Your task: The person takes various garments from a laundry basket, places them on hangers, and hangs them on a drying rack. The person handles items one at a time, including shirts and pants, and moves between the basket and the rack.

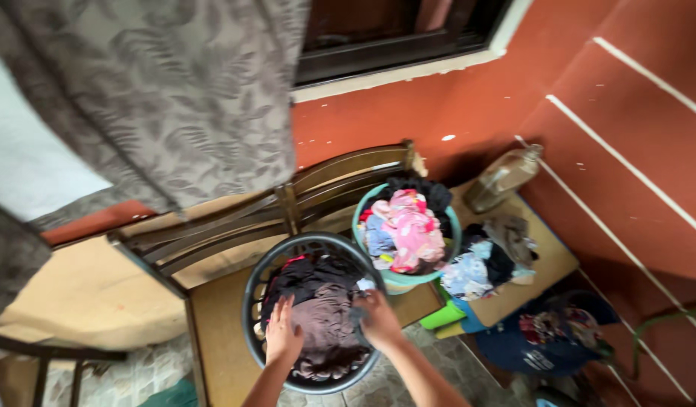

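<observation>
A dark grey round laundry basket point(256, 290) stands on a wooden chair seat, filled with dark and brownish clothes point(325, 320). My left hand point(282, 335) rests flat on the clothes at the basket's left side, fingers spread. My right hand point(378, 319) is closed on a bit of grey-blue cloth at the basket's right rim. Just behind stands a teal basin point(400, 280) heaped with pink, blue and black clothes point(408, 226).
The wooden chair point(212, 226) has a slatted back toward the orange wall. A leaf-patterned grey cloth point(167, 90) hangs at upper left. A big clear bottle point(502, 179) and loose clothes point(487, 260) lie on a cardboard sheet at right. A dark blue bag point(544, 339) sits on the floor.
</observation>
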